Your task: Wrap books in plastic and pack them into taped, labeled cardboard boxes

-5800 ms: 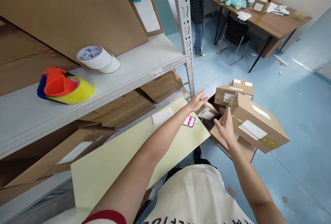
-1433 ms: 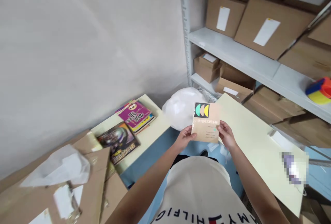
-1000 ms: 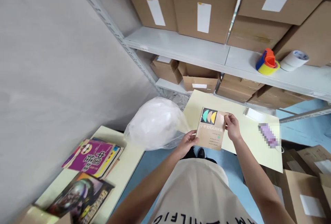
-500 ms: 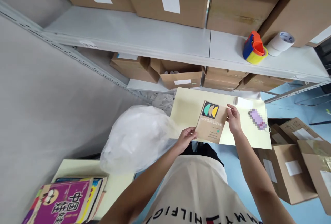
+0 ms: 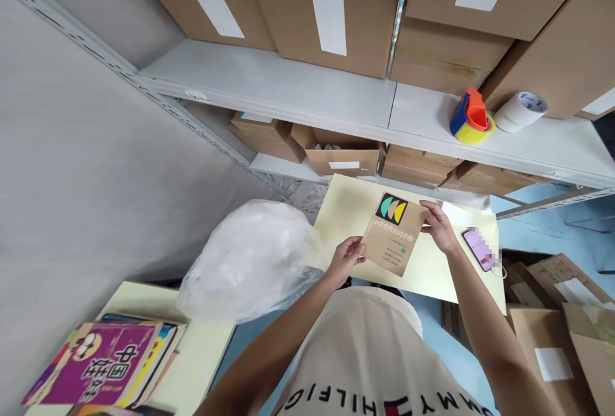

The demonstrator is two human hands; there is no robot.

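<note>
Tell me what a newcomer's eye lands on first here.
The tan booklet sits at centre, gripped at its lower left corner by the left hand and at its upper right by the right hand, above a pale yellow board. Next come the bright tape dispenser on the white shelf and the bulging clear plastic bag at left.

Plain grey wall (image 5: 72,166) seen at L. White metal shelf unit (image 5: 288,83) set beside it, loaded w/ labelled cardboard boxes (image 5: 331,12) top & bottom. Pale yellow table (image 5: 346,211) placed in front of lower shelf; 2nd table (image 5: 202,358) seen bottom L. Blue floor (image 5: 567,230) shown at R. Room lit evenly.
</note>
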